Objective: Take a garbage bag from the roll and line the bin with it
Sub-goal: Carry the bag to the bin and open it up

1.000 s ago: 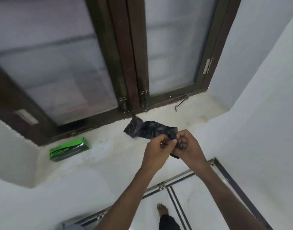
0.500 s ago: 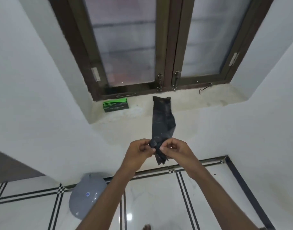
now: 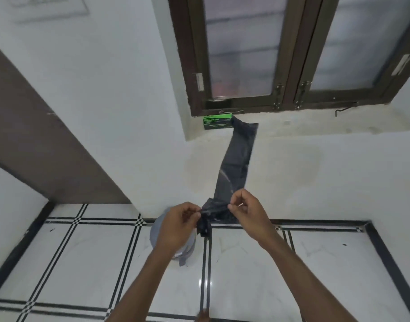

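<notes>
A black garbage bag [image 3: 236,163] hangs as a long folded strip in front of the white wall. My left hand [image 3: 179,225] and my right hand [image 3: 247,212] both pinch its near end, fingers closed on the plastic, a short way apart. The strip's far end reaches up to the window sill. A green box of garbage bags [image 3: 216,122] lies on the sill at its left end. The grey bin [image 3: 186,249] stands on the floor against the wall, mostly hidden under my left hand and forearm.
A dark-framed window [image 3: 290,66] sits above the sill [image 3: 315,125]. A brown door [image 3: 36,135] is at the left. The floor [image 3: 315,275] is white tile with black stripes. A toe [image 3: 204,318] shows at the bottom edge.
The view has backed away from the window and turned left. The bag has unfolded from a crumpled wad into a long strip. The bin now lies under my left hand.
</notes>
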Tool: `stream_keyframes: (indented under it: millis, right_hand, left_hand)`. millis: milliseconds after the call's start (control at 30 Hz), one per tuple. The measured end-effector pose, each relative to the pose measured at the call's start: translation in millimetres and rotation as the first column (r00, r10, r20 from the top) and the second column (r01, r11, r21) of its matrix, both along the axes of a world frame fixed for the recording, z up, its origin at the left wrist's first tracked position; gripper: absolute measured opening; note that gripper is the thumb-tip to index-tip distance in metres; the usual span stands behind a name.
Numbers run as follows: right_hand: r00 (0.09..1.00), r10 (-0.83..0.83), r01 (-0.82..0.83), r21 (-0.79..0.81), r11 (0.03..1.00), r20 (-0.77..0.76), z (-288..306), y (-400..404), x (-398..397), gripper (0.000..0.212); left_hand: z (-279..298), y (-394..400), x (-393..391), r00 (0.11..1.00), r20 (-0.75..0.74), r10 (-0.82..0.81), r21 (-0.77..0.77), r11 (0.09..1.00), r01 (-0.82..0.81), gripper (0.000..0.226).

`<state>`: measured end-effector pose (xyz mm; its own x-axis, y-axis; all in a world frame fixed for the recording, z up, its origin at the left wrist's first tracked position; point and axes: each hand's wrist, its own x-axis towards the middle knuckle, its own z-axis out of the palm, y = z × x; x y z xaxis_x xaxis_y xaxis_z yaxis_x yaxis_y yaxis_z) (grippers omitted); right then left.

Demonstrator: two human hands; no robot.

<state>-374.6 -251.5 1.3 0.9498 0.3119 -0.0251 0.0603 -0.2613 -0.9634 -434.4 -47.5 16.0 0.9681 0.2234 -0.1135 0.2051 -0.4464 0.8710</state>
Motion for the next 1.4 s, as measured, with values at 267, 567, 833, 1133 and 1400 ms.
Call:
stream_keyframes:
  millis: [267, 567, 833, 1133, 1400]
  right_hand:
    - [0.920, 0.301, -0.217, -0.312, 0.925, 0.250, -2.3, 83.6, -28.1, 0.041]
    - [0.926, 0.170, -0.041, -0.357, 0.933, 0.338, 2.7, 177.4, -30.8, 0.048]
    - [0.932, 0.206, -0.055, -0.443, 0.895, 0.299, 3.7, 263.0, -35.6, 0.025]
    - [0.981, 0.186, -0.168, -0.250, 0.954, 0.053, 5.6, 302.1, -18.9, 0.004]
    - [0.980, 0.014, 0.095, -0.533, 0.841, 0.197, -22.4, 276.9, 45.6, 0.008]
  left_hand:
    - [0.1, 63.7, -32.7, 0.989, 0.044, 0.144, -0.058, 0.988, -0.141, 0.012]
    - [3.1, 189.9, -51.2, 0.977, -0.022, -0.212, 0.440, 0.875, 0.199, 0.013]
    - [5.4, 253.1, -49.3, 0.970, -0.018, -0.244, 0.400, 0.887, 0.231, 0.005]
    - [-6.7, 273.4, -25.6, 0.995, 0.077, -0.058, 0.042, 0.998, 0.055, 0.010]
    - [-17.9, 307.7, 6.2, 0.896, 0.111, 0.431, -0.110, 0.901, -0.420, 0.019]
